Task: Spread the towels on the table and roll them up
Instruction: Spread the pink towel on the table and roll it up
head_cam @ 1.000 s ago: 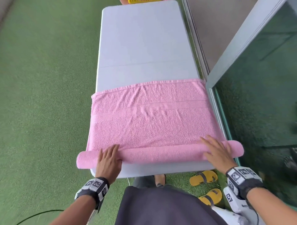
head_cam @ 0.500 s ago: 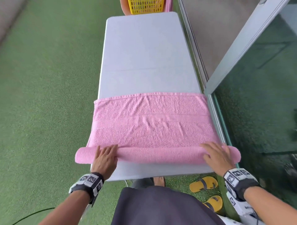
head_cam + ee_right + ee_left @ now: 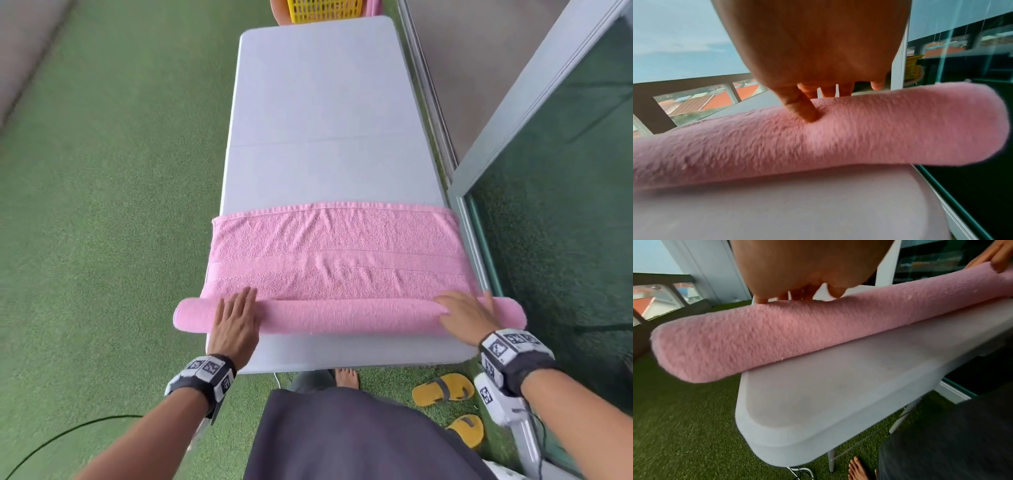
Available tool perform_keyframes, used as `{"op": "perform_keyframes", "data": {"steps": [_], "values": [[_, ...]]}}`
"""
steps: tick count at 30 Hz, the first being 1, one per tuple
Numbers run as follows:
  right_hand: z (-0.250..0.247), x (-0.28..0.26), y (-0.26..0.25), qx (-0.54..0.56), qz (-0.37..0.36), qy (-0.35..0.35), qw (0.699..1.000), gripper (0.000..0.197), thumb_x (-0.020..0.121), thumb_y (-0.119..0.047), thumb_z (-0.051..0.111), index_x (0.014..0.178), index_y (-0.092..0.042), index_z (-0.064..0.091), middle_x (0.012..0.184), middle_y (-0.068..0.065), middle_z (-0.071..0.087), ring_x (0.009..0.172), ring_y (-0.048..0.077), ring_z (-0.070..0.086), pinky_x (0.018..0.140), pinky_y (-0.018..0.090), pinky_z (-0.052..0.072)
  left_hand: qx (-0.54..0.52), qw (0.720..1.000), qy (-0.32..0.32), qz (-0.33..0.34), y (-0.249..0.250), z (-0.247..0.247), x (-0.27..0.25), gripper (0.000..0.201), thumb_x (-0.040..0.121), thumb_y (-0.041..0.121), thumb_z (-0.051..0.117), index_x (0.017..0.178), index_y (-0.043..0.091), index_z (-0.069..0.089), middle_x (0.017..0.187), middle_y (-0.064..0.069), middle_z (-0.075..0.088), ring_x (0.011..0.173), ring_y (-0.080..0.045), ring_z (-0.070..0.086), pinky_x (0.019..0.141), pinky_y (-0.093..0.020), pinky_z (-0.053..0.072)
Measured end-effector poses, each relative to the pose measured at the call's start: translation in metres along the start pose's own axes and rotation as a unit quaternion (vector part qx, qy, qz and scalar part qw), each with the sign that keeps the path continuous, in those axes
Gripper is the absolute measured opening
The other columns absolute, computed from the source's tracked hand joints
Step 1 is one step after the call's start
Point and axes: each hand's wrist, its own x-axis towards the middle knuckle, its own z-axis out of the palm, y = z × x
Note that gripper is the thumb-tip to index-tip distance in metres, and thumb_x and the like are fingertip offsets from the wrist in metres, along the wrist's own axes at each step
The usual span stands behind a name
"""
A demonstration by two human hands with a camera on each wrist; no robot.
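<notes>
Green turf (image 3: 102, 240): it covers the floor to your left and runs under the table, where a thin dark cable (image 3: 68, 433) crosses it near your left arm.
Roll's left end: the rolled part of the pink towel (image 3: 335, 260) sticks out past the table's left edge, hanging over the turf.
Left hand (image 3: 234, 320): you have it flat on top of the roll near that end, fingers straight and close together, pointing away from you; it grips nothing.
Towel: the near part is wound into a long roll lying across the table's width, and the far part lies flat with a few creases, its hem running straight across the tabletop.
Table (image 3: 325, 113): white and long, bare beyond the hem, with a bare strip between the roll and the near edge.
Basket (image 3: 325, 10): yellow and slatted, just past the table's far end.
Right hand (image 3: 469, 317): you press it open on the roll near its right end, fingers spread, thumb dented into the pile in the wrist view.
Roll's right end: it overhangs the table's right edge beside the glass door (image 3: 565, 205).
Sandals (image 3: 445, 394): a yellow pair on the turf by your bare foot (image 3: 347, 377).
</notes>
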Motion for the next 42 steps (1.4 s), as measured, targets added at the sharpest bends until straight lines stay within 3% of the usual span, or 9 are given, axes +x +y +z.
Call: {"op": "perform_keyframes", "data": {"steps": [3, 8, 12, 18, 23, 27, 34, 38, 42], "values": [[-0.002, 0.003, -0.006, 0.056, -0.036, 0.028, 0.997, 0.049, 0.1, -0.046, 0.037, 0.147, -0.034, 0.032, 0.154, -0.015, 0.026, 0.143, 0.01, 0.023, 0.117, 0.054, -0.001, 0.028, 0.997, -0.067, 0.01, 0.001, 0.004, 0.0, 0.072, 0.093, 0.063, 0.022, 0.149, 0.02, 0.008, 0.153, 0.005, 0.003, 0.146, -0.017, 0.002, 0.116, -0.04, -0.009], [0.035, -0.024, -0.007, -0.019, -0.045, 0.013, 0.999, 0.077, 0.081, -0.056, 0.063, 0.146, -0.043, 0.024, 0.148, -0.02, 0.036, 0.138, 0.007, 0.031, 0.118, 0.044, 0.0, 0.071, 0.994, -0.058, 0.058, -0.008, 0.016, -0.01, 0.056, 0.07, 0.029, 0.079, 0.122, 0.017, 0.06, 0.121, -0.001, 0.064, 0.115, -0.021, 0.056, 0.113, -0.043, 0.021], [0.023, -0.017, -0.007, 0.018, -0.038, 0.011, 0.999, 0.061, 0.086, -0.045, 0.062, 0.141, -0.037, 0.038, 0.141, -0.017, 0.046, 0.131, 0.008, 0.038, 0.118, 0.042, 0.011, 0.05, 0.994, -0.07, 0.067, -0.008, 0.0, 0.005, 0.033, 0.089, 0.034, 0.054, 0.119, 0.022, 0.056, 0.116, 0.006, 0.062, 0.107, -0.012, 0.053, 0.107, -0.042, 0.036], [0.005, 0.002, -0.018, 0.042, -0.043, 0.028, 0.998, 0.062, 0.099, -0.056, 0.027, 0.152, -0.035, 0.002, 0.157, -0.016, -0.002, 0.147, 0.008, 0.003, 0.117, 0.05, -0.006, 0.021, 0.996, -0.073, 0.046, -0.006, -0.001, 0.012, 0.064, 0.098, 0.056, 0.016, 0.151, 0.023, 0.004, 0.153, 0.005, 0.003, 0.145, -0.017, 0.004, 0.118, -0.042, -0.004], [0.041, -0.027, -0.022, -0.034, -0.05, 0.048, 0.997, 0.076, 0.085, -0.05, 0.059, 0.15, -0.039, 0.02, 0.154, -0.015, 0.028, 0.143, 0.009, 0.025, 0.12, 0.048, 0.001, 0.069, 0.993, -0.055, 0.076, -0.009, 0.017, -0.013, 0.063, 0.077, 0.037, 0.068, 0.135, 0.018, 0.051, 0.137, -0.003, 0.053, 0.131, -0.024, 0.043, 0.115, -0.049, 0.021], [0.027, -0.018, -0.027, -0.024, -0.041, 0.084, 0.995, 0.056, 0.085, -0.042, 0.058, 0.139, -0.037, 0.043, 0.139, -0.016, 0.05, 0.128, 0.007, 0.043, 0.117, 0.043, 0.012, 0.045, 0.996, 0.034, 0.069, 0.005, 0.0, 0.001, 0.044, 0.082, 0.038, 0.033, 0.104, 0.016, 0.064, 0.109, -0.001, 0.057, 0.099, -0.021, 0.053, 0.098, -0.044, 0.041], [0.051, -0.029, -0.033, -0.018, -0.057, 0.085, 0.995, 0.084, 0.09, -0.049, 0.052, 0.154, -0.031, 0.0, 0.161, -0.007, 0.001, 0.149, 0.016, 0.003, 0.12, 0.048, -0.004, 0.004, 1.0, -0.014, 0.024, 0.015, 0.017, -0.009, 0.066, 0.092, 0.045, 0.046, 0.147, 0.014, 0.03, 0.152, -0.005, 0.027, 0.144, -0.025, 0.019, 0.116, -0.047, 0.007], [0.043, -0.02, -0.035, 0.0, -0.042, 0.096, 0.995, 0.07, 0.068, -0.025, 0.08, 0.133, -0.026, 0.053, 0.134, -0.004, 0.057, 0.126, 0.018, 0.049, 0.114, 0.045, 0.014, 0.033, 0.999, -0.02, 0.018, 0.013, 0.015, -0.007, 0.065, 0.067, 0.027, 0.079, 0.127, 0.018, 0.058, 0.13, 0.0, 0.059, 0.126, -0.02, 0.05, 0.112, -0.044, 0.021], [0.003, 0.012, -0.038, 0.036, -0.039, 0.095, 0.994, 0.045, 0.087, -0.035, 0.061, 0.131, -0.034, 0.053, 0.132, -0.011, 0.057, 0.123, 0.013, 0.049, 0.115, 0.048, 0.019, 0.024, 0.999, 0.038, 0.025, 0.011, -0.007, 0.031, 0.047, 0.087, 0.041, 0.035, 0.115, 0.018, 0.064, 0.117, 0.0, 0.067, 0.112, -0.022, 0.058, 0.109, -0.044, 0.023]]}}
